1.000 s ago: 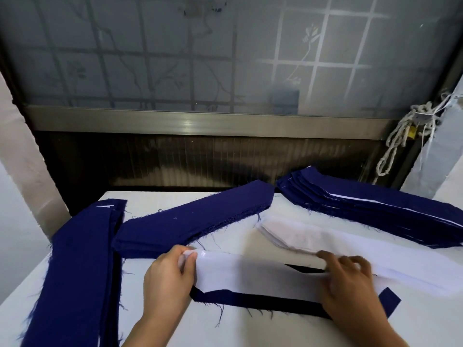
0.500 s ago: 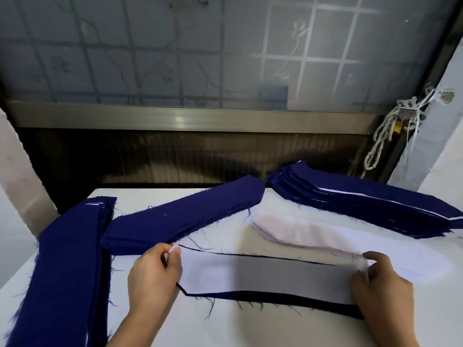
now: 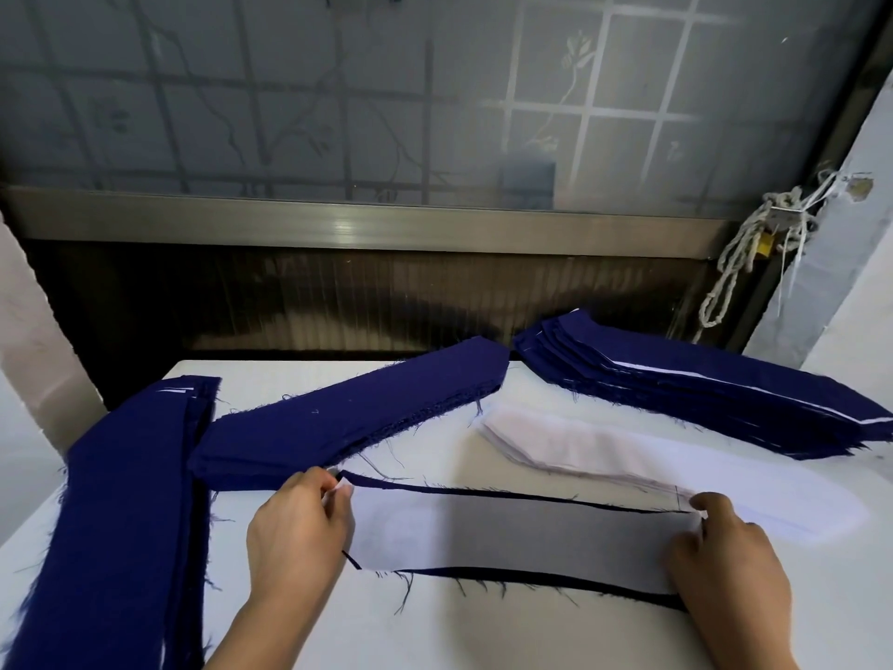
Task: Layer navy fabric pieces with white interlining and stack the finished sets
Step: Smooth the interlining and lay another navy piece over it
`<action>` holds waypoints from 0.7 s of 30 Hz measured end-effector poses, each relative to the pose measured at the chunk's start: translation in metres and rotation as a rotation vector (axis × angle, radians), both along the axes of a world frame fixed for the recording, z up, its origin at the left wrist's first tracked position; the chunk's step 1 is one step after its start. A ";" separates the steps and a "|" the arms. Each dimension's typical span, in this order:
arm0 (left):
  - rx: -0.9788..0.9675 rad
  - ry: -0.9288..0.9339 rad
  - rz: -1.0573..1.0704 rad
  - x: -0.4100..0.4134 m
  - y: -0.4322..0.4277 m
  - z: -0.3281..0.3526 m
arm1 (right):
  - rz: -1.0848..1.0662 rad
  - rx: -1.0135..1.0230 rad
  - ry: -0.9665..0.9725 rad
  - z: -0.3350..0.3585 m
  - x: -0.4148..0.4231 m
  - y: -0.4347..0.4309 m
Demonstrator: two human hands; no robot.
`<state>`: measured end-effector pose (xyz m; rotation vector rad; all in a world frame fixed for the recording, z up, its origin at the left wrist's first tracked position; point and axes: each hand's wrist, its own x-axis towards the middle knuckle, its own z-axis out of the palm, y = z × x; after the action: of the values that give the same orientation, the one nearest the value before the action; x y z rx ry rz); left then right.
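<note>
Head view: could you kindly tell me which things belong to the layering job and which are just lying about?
Job: left hand and right hand holding the white interlining piece; navy piece beneath it; interlining stack; centre navy stack; left navy pile; layered stack at right.
Lying about: knotted rope; frosted window.

Left hand [image 3: 297, 529] and right hand [image 3: 729, 563] are bare.

A white flat-topped bench [image 3: 435, 631] stands before a frosted glass window [image 3: 338, 99] with a brushed metal sill [image 3: 367, 224]. A knotted pale rope [image 3: 744, 249] hangs at right.
</note>
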<state>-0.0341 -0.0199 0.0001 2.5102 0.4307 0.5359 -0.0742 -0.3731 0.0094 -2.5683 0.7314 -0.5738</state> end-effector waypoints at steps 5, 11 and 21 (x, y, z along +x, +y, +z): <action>-0.045 -0.027 -0.010 0.000 0.001 0.001 | -0.014 -0.032 0.001 -0.003 0.003 -0.004; -0.124 -0.060 -0.031 -0.003 -0.001 0.003 | -0.056 -0.079 -0.035 -0.007 0.004 -0.005; -0.125 -0.089 -0.043 -0.003 0.001 0.002 | -0.044 -0.080 -0.022 -0.012 0.006 -0.009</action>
<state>-0.0371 -0.0189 0.0017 2.3610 0.3645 0.5826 -0.0681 -0.3824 -0.0024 -2.6203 0.7737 -0.6565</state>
